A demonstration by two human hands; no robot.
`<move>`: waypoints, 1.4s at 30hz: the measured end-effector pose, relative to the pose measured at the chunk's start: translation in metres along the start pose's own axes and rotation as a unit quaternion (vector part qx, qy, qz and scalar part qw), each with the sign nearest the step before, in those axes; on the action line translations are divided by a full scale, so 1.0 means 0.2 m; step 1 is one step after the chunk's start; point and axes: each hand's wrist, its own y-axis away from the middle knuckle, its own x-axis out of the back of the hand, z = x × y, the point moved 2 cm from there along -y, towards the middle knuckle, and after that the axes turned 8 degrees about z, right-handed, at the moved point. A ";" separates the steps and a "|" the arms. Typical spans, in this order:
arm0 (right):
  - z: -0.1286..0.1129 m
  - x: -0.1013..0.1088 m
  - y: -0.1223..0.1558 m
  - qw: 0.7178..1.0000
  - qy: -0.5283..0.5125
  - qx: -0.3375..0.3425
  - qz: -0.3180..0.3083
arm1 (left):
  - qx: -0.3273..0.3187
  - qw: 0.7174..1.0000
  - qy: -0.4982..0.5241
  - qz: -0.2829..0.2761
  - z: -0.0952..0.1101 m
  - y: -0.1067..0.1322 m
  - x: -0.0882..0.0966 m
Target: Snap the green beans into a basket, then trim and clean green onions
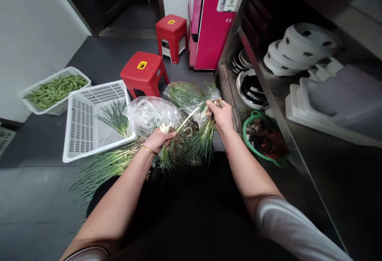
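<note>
One slim spring onion stalk (pixel 188 120), pale and smooth, slants between the person's two hands, low down over a heap of greens. The left hand (pixel 160 138) pinches its lower end between thumb and finger, while the rest of that hand is closed round a small bunch (pixel 164 128), its white ends up and its leaves hanging below. The right hand (pixel 220 115) is gripped round a fuller bunch (pixel 204 137), thin tubular leaves drooping in a feathery spray; from here I can't tell whether the stalk's upper end touches those fingers. A thin gold-coloured bracelet (pixel 149 149) rings the left wrist

Just beyond lie a crinkled, glossy clear plastic bag (pixel 152 111) and a second clear bag (pixel 186 94) bulging with long greens. To the left, a white plastic basket (pixel 79 125) with slotted walls holds a tuft of spring onions (pixel 115 117), and more long onions (pixel 104 169) fan out beside it over the dark floor tiles. Past that, a smaller white basket (pixel 64 104) is heaped with slender green beans (pixel 55 88). Two squarish red plastic stools (pixel 141 74) stand ahead, near a shiny pink cabinet (pixel 211 38). On the right, a round green-rimmed tub (pixel 245 131) sits by metal shelving stacked with rounded white pieces (pixel 307 48) pierced with holes
</note>
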 end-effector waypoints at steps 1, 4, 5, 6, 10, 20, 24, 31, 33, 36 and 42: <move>0.00 0.00 0.00 1.000 0.002 -0.007 0.001 | 0.006 0.999 0.032 -0.001 0.01 0.00 0.01; 0.04 -0.05 0.06 0.997 0.009 -0.045 -0.066 | 0.030 0.994 0.100 -0.027 0.02 0.00 0.02; 0.05 -0.09 0.10 0.993 0.009 -0.057 -0.107 | 0.037 0.992 0.111 -0.038 0.03 0.01 0.01; 0.07 -0.13 0.15 0.986 0.009 -0.065 -0.150 | 0.043 0.991 0.114 -0.051 0.03 0.01 0.00; 0.11 -0.25 0.26 0.969 0.021 -0.059 -0.237 | 0.054 0.987 0.102 -0.107 0.01 0.02 -0.04; 0.00 0.01 -0.05 0.999 -0.028 -0.012 0.012 | -0.019 1.000 -0.001 -0.009 0.01 0.00 0.01; 0.07 -0.11 0.11 0.983 0.074 -0.036 -0.164 | -0.105 0.983 -0.122 0.085 0.03 0.01 -0.01; 0.13 -0.23 0.23 0.968 0.148 -0.006 -0.204 | -0.110 0.976 -0.167 0.086 0.02 0.02 -0.06; 0.14 -0.25 0.26 0.954 0.188 0.021 -0.234 | -0.086 0.982 -0.142 0.086 0.02 0.02 -0.06; 0.13 -0.25 0.26 0.942 0.207 0.056 -0.259 | -0.061 0.991 -0.104 0.062 0.02 0.01 -0.06; 0.07 -0.09 0.06 0.993 0.073 0.019 -0.094 | -0.004 1.000 -0.014 0.001 0.01 0.01 -0.05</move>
